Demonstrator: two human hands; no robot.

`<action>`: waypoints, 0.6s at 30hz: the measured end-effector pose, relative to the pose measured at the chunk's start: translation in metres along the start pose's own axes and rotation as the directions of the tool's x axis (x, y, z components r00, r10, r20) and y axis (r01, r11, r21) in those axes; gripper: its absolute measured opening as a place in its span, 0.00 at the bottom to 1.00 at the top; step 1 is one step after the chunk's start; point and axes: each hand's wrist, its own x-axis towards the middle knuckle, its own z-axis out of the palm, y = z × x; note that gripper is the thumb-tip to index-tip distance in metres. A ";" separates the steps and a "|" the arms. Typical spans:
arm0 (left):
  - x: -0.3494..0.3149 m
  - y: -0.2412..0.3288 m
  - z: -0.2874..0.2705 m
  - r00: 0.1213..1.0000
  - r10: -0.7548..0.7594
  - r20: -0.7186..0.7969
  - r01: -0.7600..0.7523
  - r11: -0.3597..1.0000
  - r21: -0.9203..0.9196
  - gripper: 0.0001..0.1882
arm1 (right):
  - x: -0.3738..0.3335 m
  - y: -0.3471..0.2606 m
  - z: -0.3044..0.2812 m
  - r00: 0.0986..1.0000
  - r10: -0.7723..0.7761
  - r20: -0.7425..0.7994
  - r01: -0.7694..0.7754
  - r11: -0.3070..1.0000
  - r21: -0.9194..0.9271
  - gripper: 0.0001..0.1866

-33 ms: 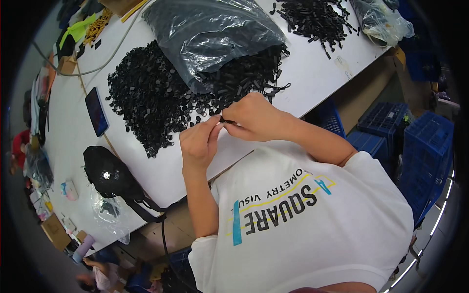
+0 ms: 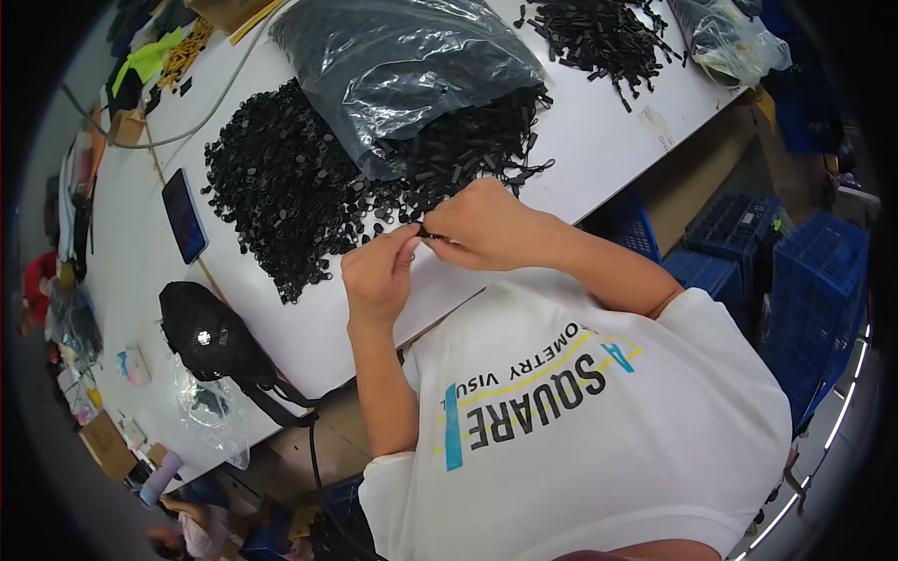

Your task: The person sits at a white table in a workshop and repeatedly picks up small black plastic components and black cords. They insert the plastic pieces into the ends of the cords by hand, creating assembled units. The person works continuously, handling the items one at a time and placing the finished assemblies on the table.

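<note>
Over the table's near edge my two hands meet at the fingertips. My left hand (image 2: 374,276) is closed in a pinch, thumb against forefinger. My right hand (image 2: 486,224) pinches from the other side, its fingers curled. Between them shows a small black piece (image 2: 420,229), mostly covered by the fingers; its exact kind cannot be made out. Just beyond the left hand lies a large pile of small black looped pieces (image 2: 281,178). Past the right hand, black strip-like pulls with cord loops (image 2: 468,159) spill from under a dark clear plastic bag (image 2: 412,65).
Another heap of black pulls (image 2: 608,47) lies at the far right, beside a plastic bag (image 2: 730,42). Left on the white table (image 2: 122,234) are a phone (image 2: 184,215) and a black bag (image 2: 201,327). Blue crates (image 2: 814,299) stand at right. Another person (image 2: 201,528) is at lower left.
My left hand has shifted very slightly left, a little away from the right hand. My right hand and the piles look the same.
</note>
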 end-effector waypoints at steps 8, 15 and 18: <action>-0.013 -0.001 -0.001 0.929 -0.250 0.273 0.265 0.964 -0.021 0.04 | -0.004 0.007 0.007 0.981 -0.187 0.050 0.192 0.975 -0.109 0.10; -0.031 -0.024 -0.011 0.974 -0.122 0.192 0.148 0.981 -0.126 0.06 | -0.010 0.008 -0.001 0.946 -0.309 0.100 0.321 0.938 -0.134 0.11; -0.035 -0.027 -0.013 0.978 -0.107 0.179 0.130 0.984 -0.124 0.08 | -0.014 0.011 -0.001 0.950 -0.287 0.128 0.298 0.951 -0.086 0.11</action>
